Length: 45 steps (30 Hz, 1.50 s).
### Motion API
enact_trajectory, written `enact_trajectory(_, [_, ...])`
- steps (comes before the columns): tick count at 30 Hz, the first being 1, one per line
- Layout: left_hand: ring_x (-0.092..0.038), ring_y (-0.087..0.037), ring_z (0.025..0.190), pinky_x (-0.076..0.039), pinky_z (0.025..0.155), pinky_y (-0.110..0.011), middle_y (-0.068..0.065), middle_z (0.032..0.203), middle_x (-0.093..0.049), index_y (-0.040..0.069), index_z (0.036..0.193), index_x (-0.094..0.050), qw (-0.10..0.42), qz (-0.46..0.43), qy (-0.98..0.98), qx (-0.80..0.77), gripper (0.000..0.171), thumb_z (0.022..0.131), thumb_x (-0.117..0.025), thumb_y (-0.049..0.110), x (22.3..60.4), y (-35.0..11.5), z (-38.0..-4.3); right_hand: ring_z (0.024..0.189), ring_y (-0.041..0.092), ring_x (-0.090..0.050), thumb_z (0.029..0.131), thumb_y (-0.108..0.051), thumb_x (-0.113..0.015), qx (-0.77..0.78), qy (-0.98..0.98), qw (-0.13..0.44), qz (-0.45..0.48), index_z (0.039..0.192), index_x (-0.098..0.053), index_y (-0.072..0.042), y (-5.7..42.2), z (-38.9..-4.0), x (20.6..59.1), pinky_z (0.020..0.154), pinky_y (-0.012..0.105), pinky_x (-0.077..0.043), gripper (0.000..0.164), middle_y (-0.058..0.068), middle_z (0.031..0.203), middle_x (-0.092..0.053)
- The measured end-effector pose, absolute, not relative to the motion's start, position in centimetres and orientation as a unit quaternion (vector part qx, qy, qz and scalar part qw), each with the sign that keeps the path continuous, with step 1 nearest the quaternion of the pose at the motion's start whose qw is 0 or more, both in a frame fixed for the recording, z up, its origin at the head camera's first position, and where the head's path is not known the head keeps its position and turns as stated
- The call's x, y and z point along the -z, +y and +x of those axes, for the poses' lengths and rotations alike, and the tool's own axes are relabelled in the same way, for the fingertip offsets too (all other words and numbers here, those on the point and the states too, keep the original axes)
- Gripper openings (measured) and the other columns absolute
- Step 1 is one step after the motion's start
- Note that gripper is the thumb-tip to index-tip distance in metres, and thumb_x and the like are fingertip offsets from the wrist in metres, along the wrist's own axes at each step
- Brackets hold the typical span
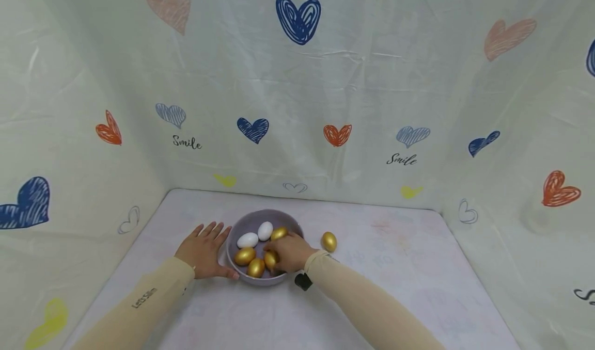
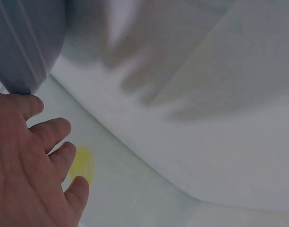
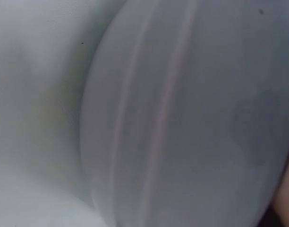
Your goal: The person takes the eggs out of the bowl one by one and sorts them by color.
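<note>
A grey-purple bowl (image 1: 267,217) stands on the table with two white eggs (image 1: 247,240) and several golden eggs in it. My left hand (image 1: 201,252) lies at the bowl's left side, fingers spread and the thumb by the front rim. In the left wrist view, its fingertips (image 2: 33,105) are right at the bowl's ribbed wall. Over the right rim reaches my right hand (image 1: 290,252), its thumb and fingers curled round a golden egg (image 1: 270,260) inside the bowl. The right wrist view is filled by the bowl's outer wall (image 3: 135,118); the right fingers are hidden there.
One golden egg (image 1: 329,241) lies on the table to the right of the bowl. The pale table (image 1: 395,277) has rounded far corners. A white curtain (image 1: 297,92) printed with hearts encloses the table at the back and both sides.
</note>
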<state>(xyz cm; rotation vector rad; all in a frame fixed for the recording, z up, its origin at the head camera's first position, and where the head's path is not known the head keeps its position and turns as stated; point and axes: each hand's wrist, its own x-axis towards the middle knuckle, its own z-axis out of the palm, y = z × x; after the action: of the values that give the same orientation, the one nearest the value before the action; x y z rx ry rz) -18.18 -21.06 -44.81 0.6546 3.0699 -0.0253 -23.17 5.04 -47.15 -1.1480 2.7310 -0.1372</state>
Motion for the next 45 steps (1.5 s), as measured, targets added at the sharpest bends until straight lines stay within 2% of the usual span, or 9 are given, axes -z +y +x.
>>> enact_trajectory(5, [-0.037, -0.044, 0.139, -0.026, 0.114, -0.058, -0.027, 0.147, -0.044, -0.003, 0.146, -0.047, -0.005, 0.212, 0.977, 0.007, 0.125, 0.065, -0.053, 0.093, 45.0, -21.1, -18.3, 0.112, 0.005, -0.06, 0.085, -0.031, -0.079, 0.07, 0.916, 0.085, -0.386, 0.134, -0.064, -0.018, 5.2, -23.1, 46.7, 0.116, 0.045, -0.028, 0.053, -0.01, 0.119, -0.069])
enact_trajectory(7, [-0.037, -0.044, 0.139, -0.026, 0.114, -0.058, -0.027, 0.147, -0.044, -0.003, 0.146, -0.047, -0.005, 0.212, 0.977, 0.008, 0.125, 0.065, -0.054, 0.092, 45.0, -21.1, -18.3, 0.116, 0.008, -0.058, 0.087, -0.031, -0.078, 0.081, 0.915, 0.076, -0.387, 0.137, -0.062, -0.016, 5.3, -23.0, 46.5, 0.117, 0.042, -0.028, 0.054, -0.007, 0.123, -0.067])
enact_trajectory(14, [-0.037, -0.044, 0.138, -0.027, 0.114, -0.058, -0.027, 0.147, -0.044, -0.003, 0.145, -0.047, 0.0, 0.211, 0.978, 0.009, 0.123, 0.066, -0.057, 0.09, 44.7, -21.0, -18.1, 0.114, 0.014, -0.057, 0.087, -0.023, -0.079, 0.174, 0.906, 0.057, -0.381, 0.145, -0.054, -0.016, 5.8, -22.8, 45.4, 0.101, 0.028, -0.045, 0.063, 0.002, 0.13, -0.06])
enact_trajectory(19, [-0.037, -0.044, 0.139, -0.026, 0.114, -0.058, -0.027, 0.148, -0.044, -0.003, 0.146, -0.046, 0.009, 0.209, 0.978, 0.011, 0.124, 0.065, -0.057, 0.09, 44.7, -21.0, -18.1, 0.109, 0.012, -0.057, 0.09, -0.02, -0.077, 0.242, 0.888, 0.062, -0.385, 0.148, -0.049, -0.014, 7.0, -22.6, 44.3, 0.094, 0.025, -0.049, 0.065, 0.004, 0.136, -0.056])
enact_trajectory(22, [-0.036, -0.044, 0.139, -0.026, 0.114, -0.058, -0.027, 0.148, -0.044, -0.003, 0.146, -0.046, 0.008, 0.209, 0.978, 0.01, 0.125, 0.065, -0.054, 0.092, 44.9, -21.0, -18.2, 0.107, 0.013, -0.058, 0.091, -0.019, -0.075, 0.296, 0.874, 0.071, -0.38, 0.15, -0.046, -0.014, 8.1, -22.7, 43.9, 0.092, 0.026, -0.051, 0.066, 0.004, 0.14, -0.054])
enact_trajectory(28, [-0.038, -0.044, 0.138, -0.027, 0.114, -0.058, -0.026, 0.147, -0.045, -0.003, 0.145, -0.048, -0.012, 0.215, 0.976, 0.016, 0.127, 0.065, -0.048, 0.095, 45.8, -21.3, -18.5, 0.108, 0.018, -0.059, 0.092, -0.008, -0.073, 0.387, 0.846, 0.089, -0.356, 0.15, -0.045, -0.012, 10.8, -23.2, 43.1, 0.094, 0.036, -0.052, 0.065, 0.004, 0.14, -0.053])
enact_trajectory(38, [-0.037, -0.044, 0.138, -0.027, 0.113, -0.059, -0.027, 0.147, -0.045, -0.004, 0.146, -0.045, 0.005, 0.213, 0.977, 0.008, 0.126, 0.066, -0.053, 0.092, 45.1, -21.0, -18.2, 0.098, 0.018, -0.062, 0.091, -0.009, -0.074, 0.412, 0.868, 0.078, -0.266, 0.151, -0.044, -0.015, 17.2, -24.0, 42.3, 0.084, 0.031, -0.055, 0.067, 0.004, 0.14, -0.053])
enact_trajectory(45, [-0.037, -0.043, 0.139, -0.027, 0.113, -0.058, -0.027, 0.147, -0.044, -0.004, 0.147, -0.045, 0.008, 0.213, 0.977, 0.003, 0.125, 0.066, -0.056, 0.091, 45.0, -21.1, -18.1, 0.089, 0.018, -0.062, 0.091, -0.008, -0.074, 0.408, 0.885, 0.075, -0.211, 0.151, -0.044, -0.011, 21.7, -24.5, 43.7, 0.072, 0.031, -0.055, 0.067, 0.007, 0.129, -0.058])
